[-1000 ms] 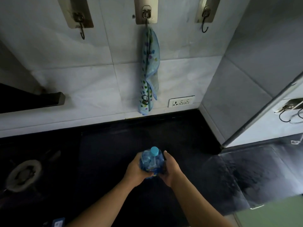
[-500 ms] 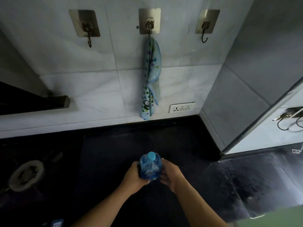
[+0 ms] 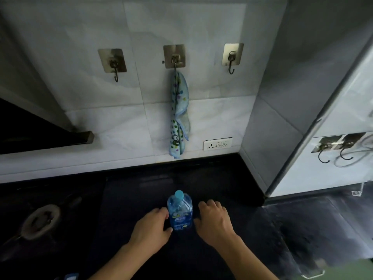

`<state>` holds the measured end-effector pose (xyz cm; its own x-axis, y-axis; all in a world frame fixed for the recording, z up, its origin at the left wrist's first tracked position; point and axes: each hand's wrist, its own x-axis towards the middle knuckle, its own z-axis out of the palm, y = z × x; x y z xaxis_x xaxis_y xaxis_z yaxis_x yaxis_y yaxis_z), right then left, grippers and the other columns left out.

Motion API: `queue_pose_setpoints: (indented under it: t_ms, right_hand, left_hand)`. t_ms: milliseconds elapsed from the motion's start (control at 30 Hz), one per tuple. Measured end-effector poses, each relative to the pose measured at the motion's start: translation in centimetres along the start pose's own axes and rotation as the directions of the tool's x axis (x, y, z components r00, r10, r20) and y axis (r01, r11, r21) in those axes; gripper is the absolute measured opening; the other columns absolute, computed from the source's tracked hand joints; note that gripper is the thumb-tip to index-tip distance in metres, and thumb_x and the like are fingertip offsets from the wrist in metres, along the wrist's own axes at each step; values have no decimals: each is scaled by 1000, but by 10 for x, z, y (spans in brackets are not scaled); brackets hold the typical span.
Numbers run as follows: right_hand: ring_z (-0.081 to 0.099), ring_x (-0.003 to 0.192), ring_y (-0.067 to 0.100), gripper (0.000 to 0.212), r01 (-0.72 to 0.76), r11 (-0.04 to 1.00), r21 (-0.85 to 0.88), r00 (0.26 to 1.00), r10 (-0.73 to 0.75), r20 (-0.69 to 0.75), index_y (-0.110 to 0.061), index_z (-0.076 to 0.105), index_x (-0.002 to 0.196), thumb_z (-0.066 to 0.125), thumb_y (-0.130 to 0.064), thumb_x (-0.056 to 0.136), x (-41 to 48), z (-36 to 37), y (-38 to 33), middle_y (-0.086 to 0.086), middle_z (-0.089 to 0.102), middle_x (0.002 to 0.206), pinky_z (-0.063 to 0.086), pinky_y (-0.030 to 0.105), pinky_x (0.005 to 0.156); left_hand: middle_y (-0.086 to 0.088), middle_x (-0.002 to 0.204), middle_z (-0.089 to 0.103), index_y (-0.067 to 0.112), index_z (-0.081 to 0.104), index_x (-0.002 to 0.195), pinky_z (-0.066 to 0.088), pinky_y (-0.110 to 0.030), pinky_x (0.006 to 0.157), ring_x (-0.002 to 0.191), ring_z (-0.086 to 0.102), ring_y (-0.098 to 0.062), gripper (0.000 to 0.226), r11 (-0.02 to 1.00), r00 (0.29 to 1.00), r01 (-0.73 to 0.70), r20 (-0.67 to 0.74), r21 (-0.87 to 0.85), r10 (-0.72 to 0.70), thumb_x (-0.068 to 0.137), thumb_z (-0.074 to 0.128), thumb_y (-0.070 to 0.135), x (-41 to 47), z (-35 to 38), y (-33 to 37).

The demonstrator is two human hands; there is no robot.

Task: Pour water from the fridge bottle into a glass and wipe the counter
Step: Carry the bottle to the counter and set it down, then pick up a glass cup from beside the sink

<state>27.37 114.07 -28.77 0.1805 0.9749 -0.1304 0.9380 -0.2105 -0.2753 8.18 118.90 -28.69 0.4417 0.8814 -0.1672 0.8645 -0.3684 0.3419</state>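
Item one, the bottle: blue-tinted clear plastic with a light blue cap, standing upright on the dark counter, directly in front of you and between your two hands. Your left hand sits just beside its left flank, fingers loosely curled and apart, the thumb tip close to the label; whether it touches cannot be told. Your right hand sits just beside the right flank, fingers spread, gripping nothing. Handling, as a judgement: it looks well filled, so expect real weight; thin plastic walls will give under a hard squeeze; if it is cold from the fridge the surface may be damp and slippery. Take hold around the labelled mid-body with one hand and steady it while the other turns the cap; avoid lifting by the cap alone. Item two, the cloth: soft, patterned, hanging from the middle hook on the tiled wall, well apart from the bottle; limp and light, best pinched near the top and lifted off the hook. Item three, glass: none visible in this view. Also present: a wall socket near the cloth's lower end, and a stove burner to the left.
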Motion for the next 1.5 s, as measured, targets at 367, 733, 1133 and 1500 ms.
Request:
queue_pose_setpoints:
  t_ms: [367, 733, 1133, 1500]
  right_hand:
    - [49, 119, 29, 34, -226, 971, -72, 972, 221, -74, -18, 54, 117, 59, -40, 91, -81, -25, 15, 6, 55, 123, 42, 39, 99]
    - [54, 104, 30, 22, -549, 832, 80, 809, 553, -198, -18, 55, 101, 57, -32, 84, -195, -24, 62, 5, 58, 109, 46, 37, 84]
    - [54, 108, 26, 33, -640, 743, 193, 696, 668, -265, -21, 57, 118, 61, -35, 88, -285, -45, 192, 3, 59, 113, 45, 34, 87]
    - [52, 105, 29, 28, -678, 712, 185, 668, 701, -249, -15, 55, 101, 63, -34, 82, -347, -91, 371, 5, 56, 107, 45, 35, 82]
  left_hand:
    - [8, 115, 61, 24, 55, 116, 45, -25, 71, 97, 63, -14, 36, 936, 936, -351, 47, 29, 349, 90, 65, 46, -12, -6, 50]
    - [3, 117, 60, 27, 54, 116, 46, -39, 95, 109, 61, -20, 39, 806, 806, -583, 204, 108, 555, 88, 63, 53, -39, 22, 128]
    - [3, 121, 58, 27, 50, 124, 47, -37, 95, 111, 59, -21, 42, 721, 712, -688, 273, 86, 647, 90, 60, 50, -66, 68, 282]
    - [1, 125, 57, 26, 46, 128, 48, -38, 95, 112, 59, -23, 46, 743, 721, -663, 349, 93, 599, 92, 59, 51, -76, 141, 446]
